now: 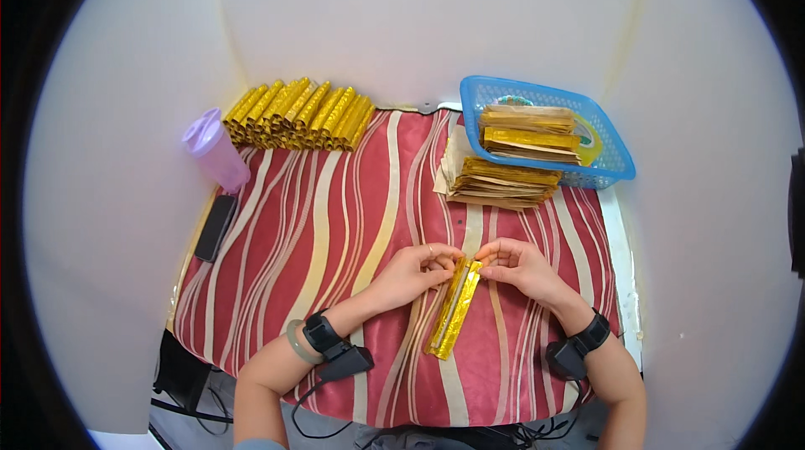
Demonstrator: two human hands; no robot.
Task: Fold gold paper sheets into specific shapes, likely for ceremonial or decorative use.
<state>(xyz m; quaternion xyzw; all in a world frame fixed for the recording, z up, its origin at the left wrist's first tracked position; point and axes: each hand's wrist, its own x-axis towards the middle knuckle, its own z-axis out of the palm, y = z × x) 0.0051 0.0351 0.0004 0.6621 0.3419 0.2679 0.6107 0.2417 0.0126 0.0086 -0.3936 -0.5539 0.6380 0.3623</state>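
A long, narrow folded sheet of gold foil paper (454, 312) lies slanted on the cloth in front of me, with a lengthwise slit or fold along its middle. My left hand (422, 270) pinches the left corner of its far end between thumb and fingers. At the right corner of the same end, the thumb and fingers of my right hand (519, 267) close on the foil. The strip's near end rests untouched, pointing toward me.
Rolled gold foil tubes (302, 114) are piled at the far left. Beside them stand a purple lidded cup (220, 152) and a black phone (215, 228). A blue basket (616, 152) at the far right holds foil sheets; another foil stack (503, 183) lies before it. Striped red cloth (285, 223) covers the table.
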